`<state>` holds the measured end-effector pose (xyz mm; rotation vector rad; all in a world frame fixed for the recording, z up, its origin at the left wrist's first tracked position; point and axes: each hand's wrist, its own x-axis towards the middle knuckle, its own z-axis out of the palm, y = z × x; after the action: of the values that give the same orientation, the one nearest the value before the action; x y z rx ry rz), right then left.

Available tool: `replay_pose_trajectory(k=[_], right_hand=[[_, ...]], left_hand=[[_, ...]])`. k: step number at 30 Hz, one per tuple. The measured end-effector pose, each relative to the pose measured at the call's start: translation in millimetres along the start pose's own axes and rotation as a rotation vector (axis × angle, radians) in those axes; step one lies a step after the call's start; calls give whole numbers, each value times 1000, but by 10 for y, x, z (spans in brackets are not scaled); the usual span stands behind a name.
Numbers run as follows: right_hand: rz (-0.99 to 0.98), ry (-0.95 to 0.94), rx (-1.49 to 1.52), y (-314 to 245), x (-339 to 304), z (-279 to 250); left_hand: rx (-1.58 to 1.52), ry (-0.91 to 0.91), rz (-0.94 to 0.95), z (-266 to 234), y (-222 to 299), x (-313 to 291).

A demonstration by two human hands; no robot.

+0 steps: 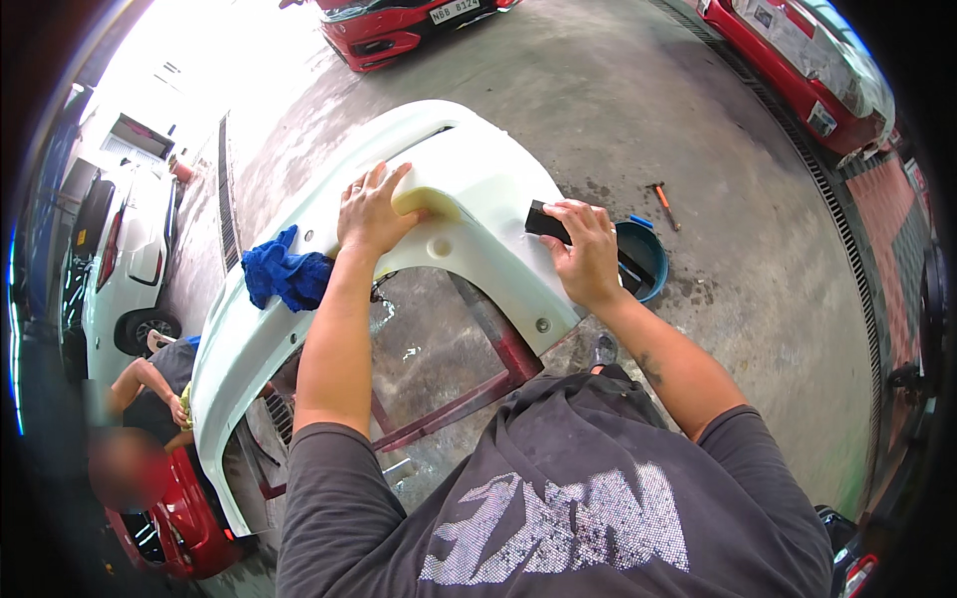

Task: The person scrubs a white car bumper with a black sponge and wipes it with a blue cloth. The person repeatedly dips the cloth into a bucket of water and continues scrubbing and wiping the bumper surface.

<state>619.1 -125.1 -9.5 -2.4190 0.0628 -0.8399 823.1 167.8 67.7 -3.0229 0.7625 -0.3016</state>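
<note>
A pale, whitish-green car bumper lies across a dark red metal stand in front of me. My left hand rests on its upper middle, fingers spread and thumb out, beside a yellowish patch. Toward the bumper's right end, my right hand grips a black sanding block, which is against or just over the painted surface; I cannot tell which. A crumpled blue cloth is draped on the bumper left of my left forearm.
Beyond my right hand, a teal bucket stands on the wet concrete floor, with an orange-handled hammer past it. Another person at the bumper's left end holds a yellowish cloth. Parked around are red cars and a white car.
</note>
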Motion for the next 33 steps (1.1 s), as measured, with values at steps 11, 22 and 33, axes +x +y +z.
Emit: replay_pose_trajectory(k=[11,22,33], right_hand=[[-11,-16,7,-16,-6,-1],[-30,39,-54,35,-22,77],[-89,12,-89,-116,10,51]], left_hand=[[14,44,2,70,-3,-26],[-83,152,-198,636,854,-579],[-889,33,-410,538,1866,-676]])
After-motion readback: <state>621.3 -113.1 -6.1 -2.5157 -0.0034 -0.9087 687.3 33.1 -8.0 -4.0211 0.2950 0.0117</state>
